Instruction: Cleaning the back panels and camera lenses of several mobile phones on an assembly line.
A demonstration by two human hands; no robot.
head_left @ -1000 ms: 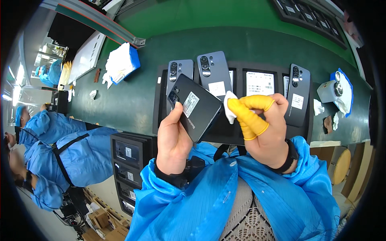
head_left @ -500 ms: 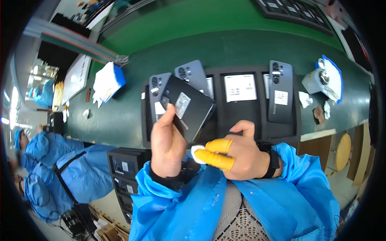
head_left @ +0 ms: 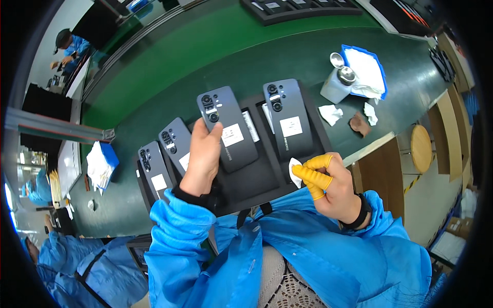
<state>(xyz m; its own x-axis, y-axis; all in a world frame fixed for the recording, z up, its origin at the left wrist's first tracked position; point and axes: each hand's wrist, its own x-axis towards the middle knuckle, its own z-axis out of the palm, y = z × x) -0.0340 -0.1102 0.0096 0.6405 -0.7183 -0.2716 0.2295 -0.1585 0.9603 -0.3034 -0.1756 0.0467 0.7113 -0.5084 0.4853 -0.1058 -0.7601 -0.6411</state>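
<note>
My left hand (head_left: 202,156) grips the left edge of a blue-grey smartphone (head_left: 241,154), its thumb on the back beside a white label. That phone is back side up over a black compartment tray (head_left: 257,192); whether it touches the tray is hard to tell. Between the fingers of my right hand (head_left: 331,187), some in yellow finger cots, is a small white wipe (head_left: 295,173). Just beyond the wipe, another smartphone (head_left: 295,141) lies on the tray's right part. Two more phones, a nearer one (head_left: 154,169) and its neighbour (head_left: 176,134), rest at the left, camera side up.
On the green bench (head_left: 169,100) stand a metal-topped bottle (head_left: 335,88) and a blue box (head_left: 380,64) of white wipes at right. Crumpled wipes (head_left: 330,115) and a brown scrap (head_left: 359,124) lie nearby. Another wipe box (head_left: 109,156) is left. A co-worker (head_left: 97,267) in blue sits at lower left.
The view has swung, shifting the bench things leftward. The phone in my left hand went from tilted, dark face showing, to lying flatter over the tray. My right hand with the wipe moved away from it.
</note>
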